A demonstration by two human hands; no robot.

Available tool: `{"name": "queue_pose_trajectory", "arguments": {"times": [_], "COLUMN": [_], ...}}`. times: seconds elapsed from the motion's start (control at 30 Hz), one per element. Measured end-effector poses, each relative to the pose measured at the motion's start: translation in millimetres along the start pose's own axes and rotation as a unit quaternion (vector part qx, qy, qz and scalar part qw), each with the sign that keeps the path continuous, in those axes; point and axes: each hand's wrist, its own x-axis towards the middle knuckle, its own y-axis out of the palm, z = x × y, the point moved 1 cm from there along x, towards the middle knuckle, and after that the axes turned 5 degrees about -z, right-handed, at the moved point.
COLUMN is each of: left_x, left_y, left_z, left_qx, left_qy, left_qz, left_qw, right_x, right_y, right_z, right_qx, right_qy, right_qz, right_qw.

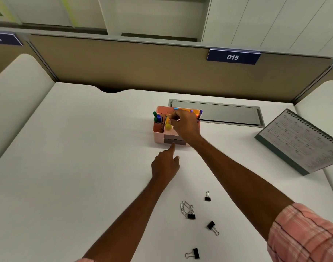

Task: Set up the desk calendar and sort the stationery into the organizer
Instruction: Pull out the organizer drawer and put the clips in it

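Note:
A pink organizer (pixel 159 138) stands mid-desk with green and blue pens (pixel 157 117) in its left compartment and a purple pen (pixel 199 115) at its right end. My right hand (pixel 184 125) hovers over its middle compartment with fingers curled. A blurred yellow item (pixel 168 127) sits just below the fingertips; whether they hold it is unclear. My left hand (pixel 164 165) points its straight index finger at the grey drawer (pixel 174 141) in the organizer's front, touching it. The desk calendar (pixel 301 142) stands at the right.
Several black binder clips (pixel 212 226) and a bunch of paper clips (pixel 185 207) lie on the white desk (pixel 76 157) near me. A grey cable hatch (pixel 230 114) lies behind the organizer. A partition with the plate 015 (pixel 233 57) closes the back.

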Motion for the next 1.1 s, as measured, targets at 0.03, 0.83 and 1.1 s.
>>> {"name": "queue_pose_trajectory", "arguments": {"times": [0.03,0.83,1.1], "left_x": [4.2,3.8,-26.1], "left_y": [0.0,9.9,6.2], "left_z": [-0.6,-11.6,-2.7], "left_qx": [0.012,0.133,0.133], "left_qy": [0.003,0.031,0.04], "left_qz": [0.003,0.001,-0.003], "left_qw": [1.0,0.991,0.99], "right_x": [-5.8,-245.2,-255.1], "right_y": [-5.9,-106.5,-114.9], "right_z": [-2.5,-104.7,-114.6], "right_qx": [0.02,0.165,0.151], "right_qy": [0.016,0.321,0.318], "right_qz": [-0.011,-0.002,-0.011], "right_qw": [1.0,0.933,0.936]}}
